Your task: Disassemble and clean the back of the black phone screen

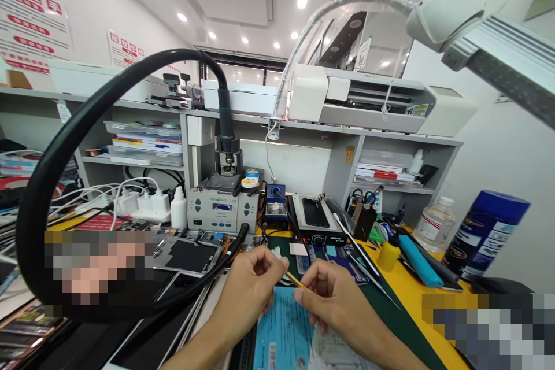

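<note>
A thin gold-coloured stick (pixel 295 280) runs between my two hands. My left hand (pixel 258 283) has thumb and fingers pinched at its upper left end. My right hand (pixel 332 300) pinches the other end between thumb and forefinger. Both hands are above a blue printed sheet (pixel 284 329) and the green mat (pixel 390 300). What lies inside the curled fingers is hidden.
A black hose (pixel 87 92) arches over the left side from a hot-air station (pixel 222 208). A heating plate (pixel 314 217) stands beyond my hands. On the right are a yellow bottle (pixel 389 254), a clear bottle (pixel 435 222) and a blue can (pixel 488 234). Phone screens lie left.
</note>
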### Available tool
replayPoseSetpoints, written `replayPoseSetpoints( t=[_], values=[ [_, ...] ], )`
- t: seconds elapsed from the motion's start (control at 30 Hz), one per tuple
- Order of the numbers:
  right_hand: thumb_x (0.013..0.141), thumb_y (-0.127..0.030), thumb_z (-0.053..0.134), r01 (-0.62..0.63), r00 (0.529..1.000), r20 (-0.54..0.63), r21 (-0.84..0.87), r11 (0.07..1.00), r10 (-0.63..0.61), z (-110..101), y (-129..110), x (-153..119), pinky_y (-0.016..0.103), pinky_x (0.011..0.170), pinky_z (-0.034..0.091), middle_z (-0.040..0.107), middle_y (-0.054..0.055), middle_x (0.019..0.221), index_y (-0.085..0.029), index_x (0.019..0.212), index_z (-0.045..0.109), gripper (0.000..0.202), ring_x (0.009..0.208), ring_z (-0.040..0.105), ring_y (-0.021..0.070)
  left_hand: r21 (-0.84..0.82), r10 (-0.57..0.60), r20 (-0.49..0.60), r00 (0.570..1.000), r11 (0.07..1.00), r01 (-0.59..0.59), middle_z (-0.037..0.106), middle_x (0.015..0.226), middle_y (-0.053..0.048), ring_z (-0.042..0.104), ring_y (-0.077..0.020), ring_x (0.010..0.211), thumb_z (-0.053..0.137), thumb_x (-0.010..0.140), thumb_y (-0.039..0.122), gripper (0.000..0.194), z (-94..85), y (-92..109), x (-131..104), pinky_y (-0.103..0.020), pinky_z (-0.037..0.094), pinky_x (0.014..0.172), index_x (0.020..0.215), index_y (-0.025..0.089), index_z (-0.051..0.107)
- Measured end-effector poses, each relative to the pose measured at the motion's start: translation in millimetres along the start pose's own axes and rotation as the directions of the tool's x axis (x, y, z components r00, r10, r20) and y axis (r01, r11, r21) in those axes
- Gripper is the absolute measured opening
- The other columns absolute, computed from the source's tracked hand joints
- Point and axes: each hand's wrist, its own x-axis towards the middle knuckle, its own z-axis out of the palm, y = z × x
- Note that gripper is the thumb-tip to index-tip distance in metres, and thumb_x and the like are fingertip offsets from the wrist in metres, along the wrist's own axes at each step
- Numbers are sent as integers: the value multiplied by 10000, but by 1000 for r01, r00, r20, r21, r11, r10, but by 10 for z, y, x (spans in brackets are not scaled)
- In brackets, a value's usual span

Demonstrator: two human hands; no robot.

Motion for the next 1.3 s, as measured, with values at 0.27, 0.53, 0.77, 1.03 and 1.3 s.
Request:
replayPoseSetpoints(
  t=[0.27,0.53,0.77,1.03,1.3],
  values=[
    [822,-353,736,12,1000,-6,-10,1000,-12,5,-7,-10,167,395,405,530,-60,585,-181,769,556,255,502,536,101,-2,-6,1,1000,1000,6,448,393,73,402,-101,348,611,852,516,410,4,-13,-3,-222,304,385,611,221,459],
    [842,-349,717,25,1000,-5,-38,999,-25,8,-30,-10,175,417,411,539,-53,593,-177,773,559,244,516,542,105,-13,-29,0,1000,999,29,460,366,70,401,-102,331,604,861,462,377,-4,-44,15,-215,315,372,606,224,459],
    [843,-350,719,15,1000,-13,-35,999,-16,9,-46,-11,174,419,411,538,-56,587,-177,776,554,249,510,539,100,-52,-61,-16,998,997,60,462,361,63,401,-99,323,602,855,494,433,7,-23,18,-210,318,365,563,226,428],
    [821,-345,739,-10,1000,-23,-38,999,9,9,-50,-24,173,412,410,532,-57,582,-183,772,555,250,519,545,108,-101,-103,-40,994,990,99,472,335,50,397,-95,301,644,820,544,480,13,16,23,-215,296,371,527,219,447],
    [858,-420,718,152,987,-46,-32,988,-153,-10,-56,1,248,608,481,676,15,725,-170,857,703,250,668,607,156,-299,-115,60,992,946,128,477,357,48,381,-89,321,656,821,500,435,0,9,18,-214,322,377,557,213,465]
  ],
)
